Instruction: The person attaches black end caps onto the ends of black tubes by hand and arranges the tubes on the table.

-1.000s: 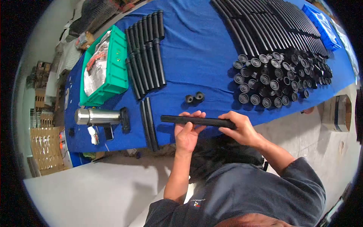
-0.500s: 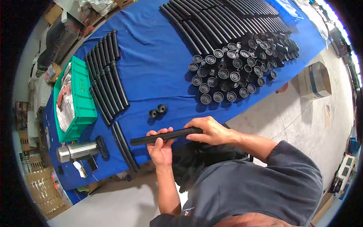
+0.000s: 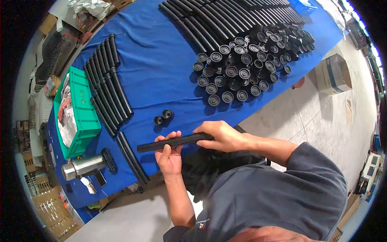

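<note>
Gripped two-handed, a black tube (image 3: 188, 140) lies pinched between thumb and fingers of the left hand (image 3: 171, 160) while the right hand (image 3: 221, 136) wraps its right end, hiding that tip from my remote feed; I judge the step as two-handed handling, next calling for steady support, two small black pieces (image 3: 168, 115) just beyond.

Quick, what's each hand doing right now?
Left hand: holding a black tube, thumb in front.
Right hand: closed on the same tube's right end.
</note>
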### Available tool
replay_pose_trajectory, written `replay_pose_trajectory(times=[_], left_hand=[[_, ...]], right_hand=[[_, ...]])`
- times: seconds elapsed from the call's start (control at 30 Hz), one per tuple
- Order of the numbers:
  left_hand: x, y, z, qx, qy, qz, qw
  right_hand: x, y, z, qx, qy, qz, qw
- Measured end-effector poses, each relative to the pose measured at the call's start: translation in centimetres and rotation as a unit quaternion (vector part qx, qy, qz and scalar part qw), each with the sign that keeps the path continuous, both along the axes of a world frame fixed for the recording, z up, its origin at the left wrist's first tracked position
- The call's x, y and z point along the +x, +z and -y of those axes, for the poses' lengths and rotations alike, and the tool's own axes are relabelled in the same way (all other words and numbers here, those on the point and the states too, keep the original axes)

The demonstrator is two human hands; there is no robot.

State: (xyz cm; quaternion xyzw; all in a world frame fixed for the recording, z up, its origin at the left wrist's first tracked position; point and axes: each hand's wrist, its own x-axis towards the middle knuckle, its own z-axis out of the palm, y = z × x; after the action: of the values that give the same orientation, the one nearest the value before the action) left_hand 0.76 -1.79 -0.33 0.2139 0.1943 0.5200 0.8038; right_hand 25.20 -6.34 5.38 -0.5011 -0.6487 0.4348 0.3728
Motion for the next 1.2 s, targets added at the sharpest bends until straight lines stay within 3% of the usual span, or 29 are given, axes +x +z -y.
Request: replay_pose_trajectory(times=[0.03,0.13,0.17,0.2,0.27,0.33,0.37,0.47,0.5,0.53,0.6,0.67,0.7,0.8,0.83,0.87,0.93,1.03,1.13,1.17,1.2], left_hand=[[-0.1,-0.1,-0.1,-0.001,-0.002,0.002,1.000],[-0.3,-0.3,0.0,-0.005,0.002,0.006,1.000],[-0.4,-0.3,0.1,-0.007,0.006,0.007,1.000],[-0.4,-0.3,0.2,-0.007,0.005,0.004,1.000],[-0.4,-0.3,0.1,-0.005,0.002,-0.001,1.000],[0.2,0.3,0.0,-0.020,0.008,-0.003,1.000],[0.3,0.5,0.0,-0.028,0.012,-0.005,1.000],[-0.3,-0.2,0.0,-0.024,0.005,-0.004,1.000],[-0.4,-0.2,0.0,-0.021,0.003,-0.005,1.000],[-0.5,-0.2,0.0,-0.018,0.001,-0.006,1.000],[-0.4,0.0,-0.1,-0.018,-0.002,-0.008,1.000],[0.1,0.5,-0.1,-0.026,-0.002,-0.012,1.000],[0.1,0.4,-0.2,-0.025,-0.004,-0.007,1.000],[-0.3,0.0,-0.3,-0.018,-0.011,0.000,1.000],[-0.5,-0.1,-0.2,-0.013,-0.014,-0.002,1.000],[-0.5,-0.2,-0.2,-0.008,-0.017,-0.004,1.000],[-0.2,0.0,-0.2,-0.015,-0.010,-0.009,1.000],[-0.5,-0.4,-0.5,-0.012,-0.023,0.011,1.000],[-0.7,-0.6,-0.4,-0.002,-0.033,0.026,0.999],[-0.8,-0.6,-0.4,0.002,-0.033,0.029,0.999],[-0.6,-0.4,-0.4,-0.007,-0.027,0.022,0.999]], right_hand=[[-0.4,-0.7,0.2,0.123,-0.016,0.048,0.991],[-0.5,-0.5,0.6,0.073,-0.012,0.020,0.997],[-0.4,-0.5,0.4,0.026,-0.012,-0.018,0.999],[0.3,3.0,-0.3,-0.291,0.020,-0.097,0.952],[0.2,1.9,-0.3,-0.329,0.011,-0.174,0.928],[-0.5,-0.5,0.4,-0.051,-0.007,-0.036,0.998],[-0.7,-1.4,0.8,0.090,-0.016,0.035,0.995],[-0.7,-0.8,0.8,0.070,-0.003,0.019,0.997],[-0.4,-0.3,0.5,0.027,-0.001,-0.023,0.999],[0.4,2.6,-0.2,-0.281,0.049,-0.105,0.953],[0.6,2.3,-0.4,-0.268,0.049,-0.082,0.959],[-0.1,-0.4,0.2,0.032,0.015,0.054,0.998],[-0.3,-0.8,0.2,0.183,-0.003,0.121,0.976],[-0.4,-0.9,0.2,0.128,-0.017,0.035,0.991],[0.2,0.7,-0.1,-0.023,0.023,-0.025,0.999],[0.6,2.8,-0.5,-0.282,0.026,-0.126,0.951],[0.1,0.0,-0.3,-0.035,-0.001,-0.054,0.998],[-0.6,-1.3,0.2,0.202,-0.028,0.123,0.971],[0.0,0.7,-0.4,0.015,-0.004,-0.027,1.000],[0.9,2.9,-0.8,-0.290,0.030,-0.104,0.951],[0.9,2.1,-0.8,-0.259,0.028,-0.091,0.961]])
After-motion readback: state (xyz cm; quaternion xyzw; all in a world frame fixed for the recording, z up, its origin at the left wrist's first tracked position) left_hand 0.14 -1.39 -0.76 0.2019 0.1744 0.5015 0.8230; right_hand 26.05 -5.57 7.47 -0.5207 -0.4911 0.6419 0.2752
